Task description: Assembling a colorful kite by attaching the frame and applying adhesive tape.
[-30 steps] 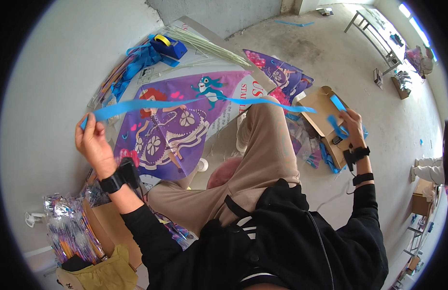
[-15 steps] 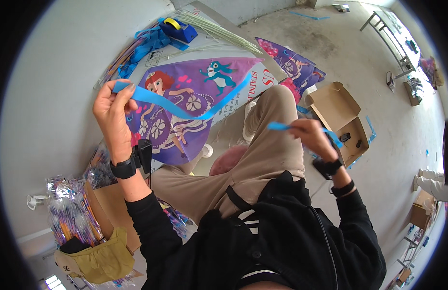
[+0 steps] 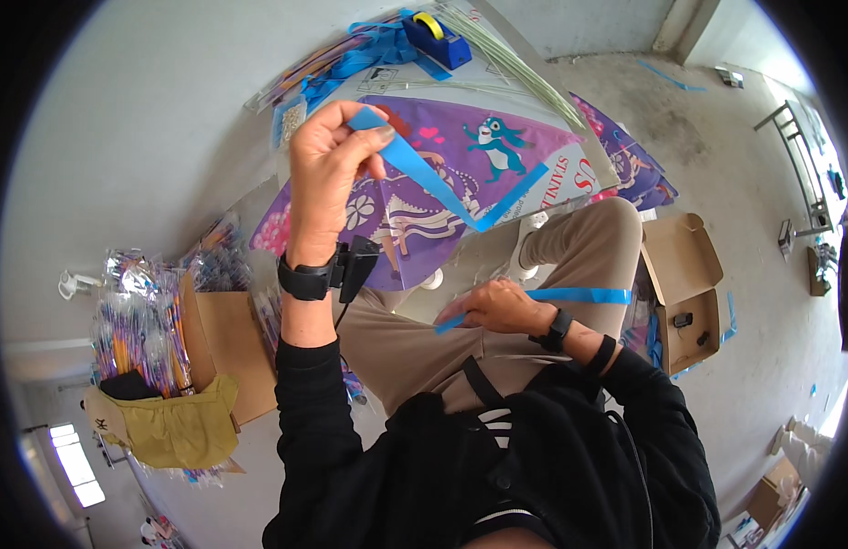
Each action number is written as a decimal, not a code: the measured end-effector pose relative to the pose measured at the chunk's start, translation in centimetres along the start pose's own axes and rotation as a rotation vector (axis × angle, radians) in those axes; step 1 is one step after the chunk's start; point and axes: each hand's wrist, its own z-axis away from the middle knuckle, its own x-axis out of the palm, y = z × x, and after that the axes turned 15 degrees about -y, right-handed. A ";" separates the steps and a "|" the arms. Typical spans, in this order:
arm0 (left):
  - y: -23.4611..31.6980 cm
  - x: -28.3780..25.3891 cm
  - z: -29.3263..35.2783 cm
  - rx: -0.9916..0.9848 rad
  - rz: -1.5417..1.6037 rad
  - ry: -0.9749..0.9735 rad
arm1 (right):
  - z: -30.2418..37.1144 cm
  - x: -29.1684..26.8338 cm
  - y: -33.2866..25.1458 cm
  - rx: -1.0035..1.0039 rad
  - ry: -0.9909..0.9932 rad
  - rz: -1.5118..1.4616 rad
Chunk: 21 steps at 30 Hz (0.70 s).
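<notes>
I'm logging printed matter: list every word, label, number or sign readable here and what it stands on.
White board, large red lettering: partly readable, wording withheld.
Same board, small dark print near the blue ribbon: too small to read.
Same board, boxed pictogram by the blue tape dispenser: too small.
Olive-and-cream cloth item, dark mark: too small.
Purple printed sheet: no visible words.
</notes>
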 end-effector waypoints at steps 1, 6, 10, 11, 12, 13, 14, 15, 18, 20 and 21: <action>-0.1 0.2 0.0 0.011 0.009 -0.012 | -0.2 0.0 -0.1 0.008 -0.012 0.134; -0.6 0.4 -0.5 0.001 0.007 -0.014 | -0.2 0.1 1.2 0.072 -0.128 0.342; -0.9 0.6 -0.9 -0.017 0.009 -0.017 | -0.3 -1.6 1.3 -0.047 0.106 0.388; -1.0 0.8 -1.1 -0.021 0.011 -0.015 | -0.3 -2.7 0.9 -0.059 0.180 0.343; -1.0 1.0 -1.2 -0.021 0.009 -0.013 | -0.3 -4.1 0.2 -0.009 0.194 0.303; -1.0 1.3 -1.3 -0.024 0.006 -0.012 | -0.5 -5.7 -0.7 -0.097 0.435 0.234; -1.0 1.7 -1.3 -0.017 0.037 -0.015 | -0.6 -7.4 -1.7 -0.095 0.611 0.165; -1.1 2.2 -1.4 -0.012 0.069 -0.020 | -0.7 -8.9 -2.7 -0.135 0.784 0.106; -1.3 3.6 -1.9 -0.006 0.121 -0.043 | -1.5 -12.6 -4.5 -0.210 0.940 -0.070; -1.3 4.1 -2.2 0.014 0.149 -0.062 | -2.8 -13.2 -4.0 -0.294 0.891 -0.138; -1.2 4.1 -2.3 -0.003 0.142 -0.052 | -3.2 -12.4 -3.6 -0.219 0.790 -0.153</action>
